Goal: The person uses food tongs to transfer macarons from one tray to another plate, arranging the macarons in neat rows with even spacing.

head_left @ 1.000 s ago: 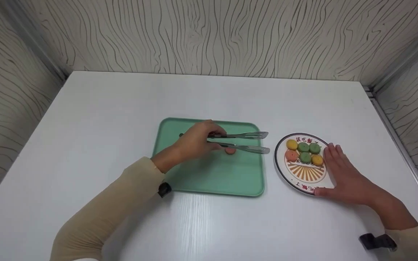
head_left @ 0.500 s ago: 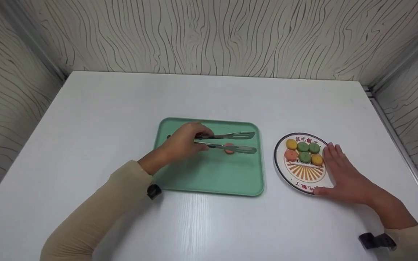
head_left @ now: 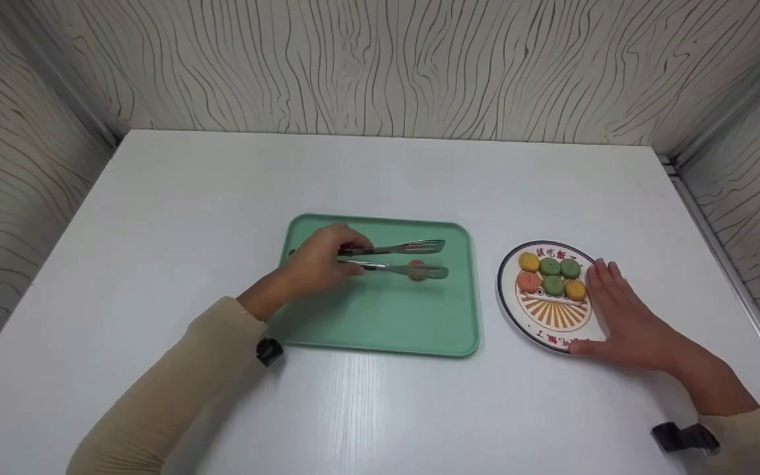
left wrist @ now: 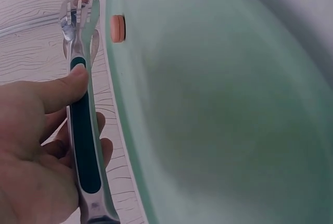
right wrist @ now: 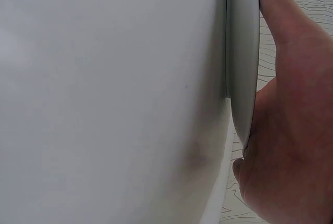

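My left hand (head_left: pixel 320 260) grips metal tongs (head_left: pixel 396 249) with dark handle inlays, the thumb on one inlay in the left wrist view. The tongs' arms stand apart and point right over the green tray (head_left: pixel 386 316). One pinkish-orange macaron (left wrist: pixel 117 28) lies on that tray; in the head view the nearer tong arm partly covers it. To the right is a round white plate (head_left: pixel 520 320) with a dark rim and printed pattern. Several green (head_left: pixel 553 285), yellow (head_left: pixel 575 290) and orange (head_left: pixel 529 282) macarons sit on it in two rows. My right hand (head_left: pixel 640 333) rests at its right edge, fingers extended, thumb on the front rim.
A white table (head_left: pixel 235 191) lies under everything. The wood-grain patterned wall (head_left: pixel 380 72) rises behind it, with similar panels at both sides. A narrow strip of table separates tray and plate.
My left hand has moved left with the tongs, so their tips now hang over the tray instead of past its right edge. The right hand and plate stay in place.
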